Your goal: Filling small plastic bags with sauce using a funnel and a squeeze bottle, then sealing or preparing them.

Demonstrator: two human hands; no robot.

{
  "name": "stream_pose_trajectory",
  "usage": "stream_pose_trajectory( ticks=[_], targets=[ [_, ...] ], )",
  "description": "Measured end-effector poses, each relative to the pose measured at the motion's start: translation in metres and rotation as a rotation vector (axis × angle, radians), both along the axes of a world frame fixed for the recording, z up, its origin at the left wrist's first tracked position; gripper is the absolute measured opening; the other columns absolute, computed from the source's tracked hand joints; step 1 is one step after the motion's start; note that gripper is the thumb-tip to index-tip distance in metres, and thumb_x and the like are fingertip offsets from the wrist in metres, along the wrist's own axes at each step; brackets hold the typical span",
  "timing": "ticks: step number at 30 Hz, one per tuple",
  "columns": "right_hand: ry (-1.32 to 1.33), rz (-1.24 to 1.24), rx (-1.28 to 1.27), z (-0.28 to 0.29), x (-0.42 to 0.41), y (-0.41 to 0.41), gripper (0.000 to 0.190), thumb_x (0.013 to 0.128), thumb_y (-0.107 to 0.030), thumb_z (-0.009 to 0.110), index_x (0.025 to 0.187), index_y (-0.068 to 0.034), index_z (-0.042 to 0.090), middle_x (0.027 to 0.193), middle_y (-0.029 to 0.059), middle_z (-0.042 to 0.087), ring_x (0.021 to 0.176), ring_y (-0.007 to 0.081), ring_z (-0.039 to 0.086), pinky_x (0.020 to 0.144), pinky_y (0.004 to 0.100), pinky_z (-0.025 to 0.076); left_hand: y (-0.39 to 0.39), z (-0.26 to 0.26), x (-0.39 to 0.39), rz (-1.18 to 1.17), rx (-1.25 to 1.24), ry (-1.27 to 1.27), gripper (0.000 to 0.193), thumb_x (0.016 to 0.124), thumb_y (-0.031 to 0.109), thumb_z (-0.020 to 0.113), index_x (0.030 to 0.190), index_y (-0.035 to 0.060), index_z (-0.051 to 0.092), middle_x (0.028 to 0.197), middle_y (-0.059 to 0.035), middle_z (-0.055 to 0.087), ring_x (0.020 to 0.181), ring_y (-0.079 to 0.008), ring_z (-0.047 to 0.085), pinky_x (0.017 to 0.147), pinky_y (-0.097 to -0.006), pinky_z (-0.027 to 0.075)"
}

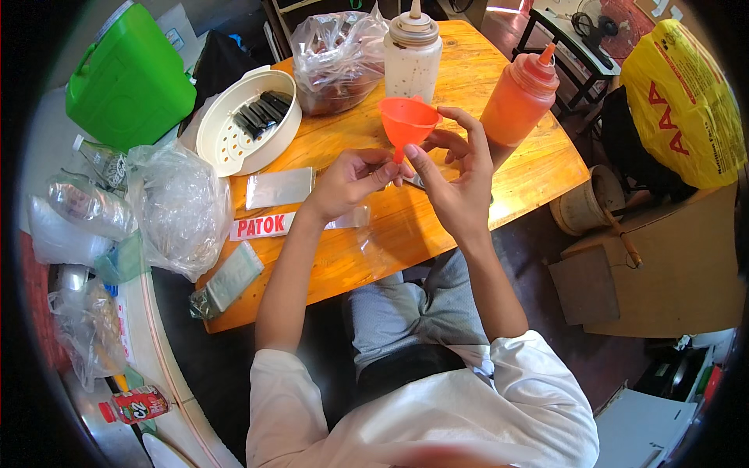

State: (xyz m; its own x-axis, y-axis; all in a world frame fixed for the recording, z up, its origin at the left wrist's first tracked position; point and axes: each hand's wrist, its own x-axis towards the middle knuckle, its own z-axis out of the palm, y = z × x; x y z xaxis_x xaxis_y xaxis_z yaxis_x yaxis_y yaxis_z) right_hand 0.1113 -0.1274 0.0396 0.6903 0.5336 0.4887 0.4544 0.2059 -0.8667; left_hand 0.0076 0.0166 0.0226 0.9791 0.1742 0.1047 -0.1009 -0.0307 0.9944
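A small orange plastic funnel [408, 117] is upright above the wooden table, its spout pointing down between my hands. My left hand [357, 181] pinches at the spout's lower end; clear plastic seems to be there, but the fingers hide most of it. With curved fingers, my right hand [459, 169] steadies the funnel's rim and side. Behind the funnel stands a squeeze bottle of whitish, speckled sauce [411, 67]. A squeeze bottle of orange sauce [518, 105] is to its right. Flat clear plastic sleeves [279, 188] lie left of my left hand.
A cream oval basket [210, 134] holds small black packets [263, 114]. Near it are a tied plastic bag with dark contents [336, 76], a bulky clear bag [178, 205], a green jerrycan [131, 82] and a wrapped sleeve pack [231, 278]. A yellow bag [684, 105] is at right.
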Motion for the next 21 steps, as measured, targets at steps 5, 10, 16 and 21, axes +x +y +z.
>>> stream_pose_trajectory(
  ticks=[5,10,16,21],
  targets=[
    [-0.027,-0.007,-0.007,0.001,-0.0006,0.0,0.053,0.077,-0.015,0.075,0.12,-0.005,0.045,0.094,0.0062,0.065,0.087,0.0107,0.06,0.071,0.0243,0.037,0.0005,-0.0011,0.0,0.005,-0.022,-0.008,0.026,0.091,0.023,0.058,0.099,-0.001,0.065,0.091,-0.0045,0.065,0.085,-0.0119,0.056,0.082,-0.0272,0.045],
    [-0.106,-0.076,0.048,-0.0014,0.0011,0.0021,0.053,0.073,-0.017,0.076,0.116,-0.006,0.048,0.09,0.009,0.068,0.078,0.0141,0.064,0.064,0.0275,0.041,-0.0012,-0.0004,0.0007,0.011,-0.004,-0.025,0.023,0.09,0.021,0.06,0.097,-0.0007,0.065,0.09,-0.0041,0.065,0.084,-0.0117,0.056,0.082,-0.0272,0.045],
    [-0.087,-0.08,0.069,0.0008,0.0025,0.0005,0.053,0.073,-0.017,0.076,0.116,-0.005,0.048,0.088,0.0086,0.068,0.077,0.013,0.064,0.064,0.0266,0.04,0.0006,-0.0035,0.0026,0.008,-0.005,-0.022,0.023,0.089,0.02,0.061,0.098,-0.0009,0.066,0.091,-0.006,0.067,0.084,-0.012,0.058,0.081,-0.0271,0.045],
    [-0.076,-0.04,0.082,-0.0014,0.0043,0.0009,0.052,0.074,-0.016,0.076,0.116,-0.004,0.048,0.089,0.0084,0.068,0.078,0.0122,0.063,0.064,0.0255,0.039,0.0003,-0.0029,0.0011,0.022,-0.006,-0.018,0.021,0.087,0.018,0.063,0.098,-0.0006,0.066,0.092,-0.007,0.067,0.087,-0.0119,0.06,0.083,-0.0265,0.047]
  ],
)
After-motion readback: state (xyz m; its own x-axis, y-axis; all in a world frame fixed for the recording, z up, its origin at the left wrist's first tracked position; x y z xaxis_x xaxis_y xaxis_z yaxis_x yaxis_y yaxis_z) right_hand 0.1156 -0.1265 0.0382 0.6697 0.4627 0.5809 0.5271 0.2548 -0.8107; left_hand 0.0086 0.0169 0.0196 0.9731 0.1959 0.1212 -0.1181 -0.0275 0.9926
